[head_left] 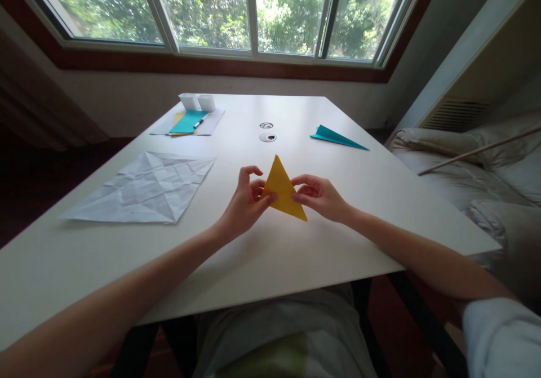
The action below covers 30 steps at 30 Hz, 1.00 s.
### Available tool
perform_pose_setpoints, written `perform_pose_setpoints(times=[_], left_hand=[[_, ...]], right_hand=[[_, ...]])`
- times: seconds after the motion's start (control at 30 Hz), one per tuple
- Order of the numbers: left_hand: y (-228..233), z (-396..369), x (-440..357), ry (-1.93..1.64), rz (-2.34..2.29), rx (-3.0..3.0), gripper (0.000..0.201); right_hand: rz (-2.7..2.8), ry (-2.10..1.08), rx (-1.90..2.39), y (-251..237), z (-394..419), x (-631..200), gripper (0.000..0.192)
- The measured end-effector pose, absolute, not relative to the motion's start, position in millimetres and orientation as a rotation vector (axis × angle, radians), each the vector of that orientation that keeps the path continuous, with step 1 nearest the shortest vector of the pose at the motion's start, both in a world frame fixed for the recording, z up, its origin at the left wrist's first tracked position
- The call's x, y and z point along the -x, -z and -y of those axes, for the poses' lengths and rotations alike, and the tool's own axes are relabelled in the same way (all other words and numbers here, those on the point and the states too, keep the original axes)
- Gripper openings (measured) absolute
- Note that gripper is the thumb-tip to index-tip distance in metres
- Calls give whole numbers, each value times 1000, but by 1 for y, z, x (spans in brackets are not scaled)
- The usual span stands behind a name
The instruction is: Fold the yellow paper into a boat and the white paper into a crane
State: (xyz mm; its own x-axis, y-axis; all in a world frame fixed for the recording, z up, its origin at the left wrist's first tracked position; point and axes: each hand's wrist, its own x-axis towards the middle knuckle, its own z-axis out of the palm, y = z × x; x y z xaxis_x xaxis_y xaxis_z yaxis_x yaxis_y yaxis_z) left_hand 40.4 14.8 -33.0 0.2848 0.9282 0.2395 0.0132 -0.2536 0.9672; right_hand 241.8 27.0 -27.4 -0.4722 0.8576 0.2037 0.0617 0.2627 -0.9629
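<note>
A yellow paper triangle [282, 185] is held between the 2 hands over the near half of the white desk [329, 257], roughly midway between its left and right edges. Its sharpest corner points away from the person, toward the far edge, with the long axis leaning a little left; another corner points toward the near edge and slightly right. Neither hand is nearer, as both have hold of it: the left hand [244, 204] at its left side, the right hand [322, 198] at its right side.

The left hand is closed in a pinch, thumb on the paper's upper face and fingers partly hidden behind, while the forefinger stands up, bent and clear of the paper. The right hand pinches too, its thumb on the face near the right side and its other fingers curled in. Whether the paper touches the desk, I cannot tell.

Toward the left edge lies a creased white sheet [146, 189]. A folded teal paper [338, 138] sits beyond the right hand, its narrow point toward the right edge. By the far left corner are 2 small white containers [198, 103], with a teal sheet [188, 123] and a pen [201, 121] just in front.
</note>
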Motion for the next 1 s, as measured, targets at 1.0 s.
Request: perform_pose_setpoints(times=[1.0], left_hand=[[34, -8, -46, -1135, -792, -1675, 21]], right_hand=[[1776, -1252, 736, 31, -15, -229, 43]])
